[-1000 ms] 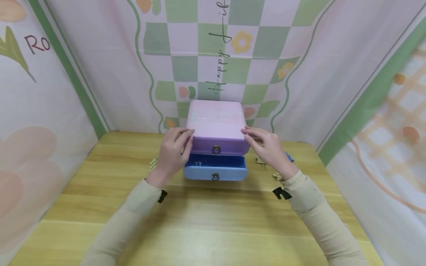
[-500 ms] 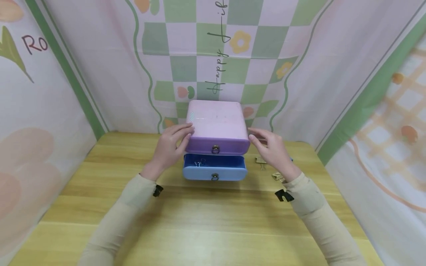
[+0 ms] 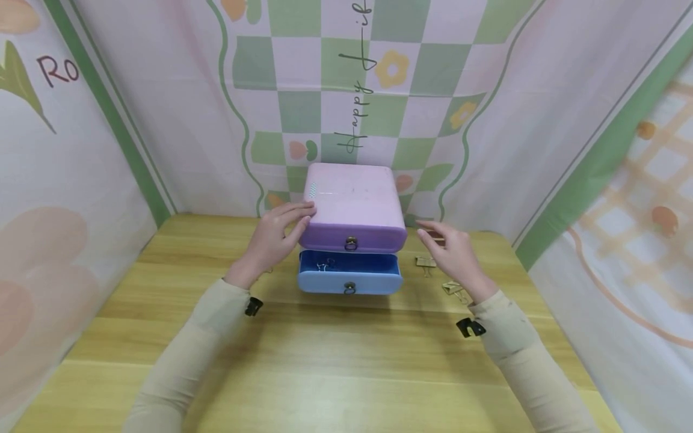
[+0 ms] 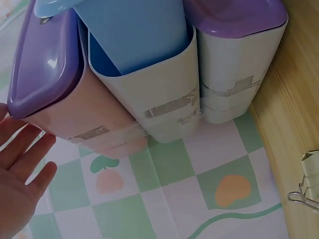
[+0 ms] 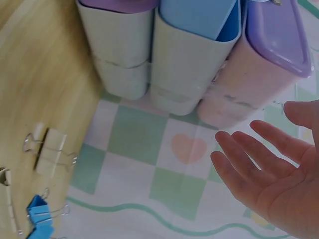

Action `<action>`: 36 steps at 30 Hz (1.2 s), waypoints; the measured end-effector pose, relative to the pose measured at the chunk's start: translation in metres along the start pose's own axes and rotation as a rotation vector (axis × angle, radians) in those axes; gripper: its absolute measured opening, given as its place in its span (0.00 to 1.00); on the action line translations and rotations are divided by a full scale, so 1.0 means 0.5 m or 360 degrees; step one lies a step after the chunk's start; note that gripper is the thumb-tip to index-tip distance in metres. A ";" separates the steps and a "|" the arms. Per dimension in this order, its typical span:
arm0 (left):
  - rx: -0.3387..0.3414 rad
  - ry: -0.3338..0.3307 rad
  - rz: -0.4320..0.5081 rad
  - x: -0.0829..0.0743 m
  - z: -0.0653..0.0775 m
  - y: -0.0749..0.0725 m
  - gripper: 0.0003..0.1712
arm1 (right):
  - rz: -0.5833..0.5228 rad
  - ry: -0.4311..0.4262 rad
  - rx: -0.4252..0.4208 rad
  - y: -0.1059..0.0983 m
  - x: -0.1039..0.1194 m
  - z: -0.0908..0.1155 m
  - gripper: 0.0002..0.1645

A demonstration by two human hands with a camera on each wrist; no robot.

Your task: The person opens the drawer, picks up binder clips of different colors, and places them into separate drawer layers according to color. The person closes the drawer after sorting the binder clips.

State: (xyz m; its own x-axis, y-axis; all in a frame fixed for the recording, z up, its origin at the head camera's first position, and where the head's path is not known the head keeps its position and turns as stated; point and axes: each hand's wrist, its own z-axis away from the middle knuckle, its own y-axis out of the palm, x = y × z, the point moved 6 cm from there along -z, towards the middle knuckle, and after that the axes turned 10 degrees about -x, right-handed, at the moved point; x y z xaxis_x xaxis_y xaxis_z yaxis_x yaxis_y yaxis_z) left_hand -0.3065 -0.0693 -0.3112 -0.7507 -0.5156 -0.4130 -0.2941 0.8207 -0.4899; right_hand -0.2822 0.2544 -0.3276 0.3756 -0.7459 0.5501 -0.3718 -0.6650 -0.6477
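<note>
1. Right hand [image 3: 455,252]: off box's [image 3: 354,195] edge, moved toward 4 o'clock, now apart.
2. Left hand [image 3: 271,237]: shifted slightly toward 10 o'clock.
3. Gold clip [image 3: 452,288], box's 4 o'clock: more uncovered.
4. Blue clip [image 5: 41,215]: now hidden behind right hand, head view.

Gap between right grip [image 3: 453,249] and purple drawer [image 3: 379,239], blue drawer [image 3: 319,282] jutting below — binder clips [image 3: 425,262] to the right

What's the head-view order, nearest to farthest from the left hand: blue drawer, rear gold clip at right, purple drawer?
1. Purple drawer: top, by the left hand.
2. Blue drawer: below, pulled open.
3. Rear gold clip: right of the drawers.
</note>
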 end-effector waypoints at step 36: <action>-0.0047 0.0070 -0.0073 0.003 0.007 0.006 0.16 | 0.0210 0.0529 0.0266 -0.004 -0.267 0.052 0.33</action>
State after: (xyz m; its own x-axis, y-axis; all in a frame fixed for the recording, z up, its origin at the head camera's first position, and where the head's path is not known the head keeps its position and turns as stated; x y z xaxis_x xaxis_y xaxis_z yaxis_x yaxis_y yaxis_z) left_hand -0.3064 -0.0684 -0.3158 -0.7610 -0.5421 -0.3563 -0.3457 0.8036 -0.4844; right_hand -0.3095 0.3565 -0.4133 0.0282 -0.8148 0.5791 -0.2451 -0.5673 -0.7862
